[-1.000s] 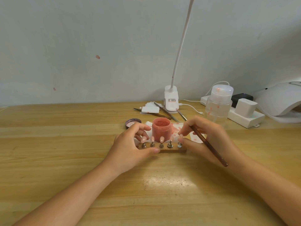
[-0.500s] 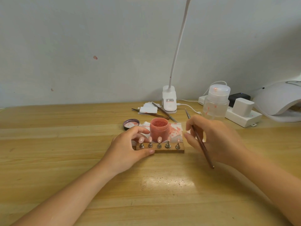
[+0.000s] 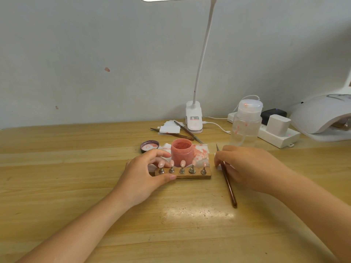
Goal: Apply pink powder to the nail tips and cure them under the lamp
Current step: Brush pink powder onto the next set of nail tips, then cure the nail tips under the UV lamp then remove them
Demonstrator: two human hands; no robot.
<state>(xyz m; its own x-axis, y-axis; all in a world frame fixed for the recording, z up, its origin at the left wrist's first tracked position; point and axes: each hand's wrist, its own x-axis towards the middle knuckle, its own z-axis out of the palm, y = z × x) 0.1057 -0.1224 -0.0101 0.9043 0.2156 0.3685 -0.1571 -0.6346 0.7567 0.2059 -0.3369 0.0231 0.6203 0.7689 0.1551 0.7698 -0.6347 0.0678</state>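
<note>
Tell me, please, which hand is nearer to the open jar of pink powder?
Left. The left hand grips the wooden nail stand just in front of the powder jar; the right hand, holding the brush, sits further off to its right.

holder: wooden nail-tip holder (image 3: 190,172) mid-frame on table (image 3: 57,168)
jar: powder jar (image 3: 182,153) just behind holder
lid: jar lid (image 3: 149,145) left of jar
lamp: curing lamp (image 3: 321,114) far right
hands: left hand (image 3: 146,175) at holder's left end, right hand (image 3: 247,168) right of it
</note>
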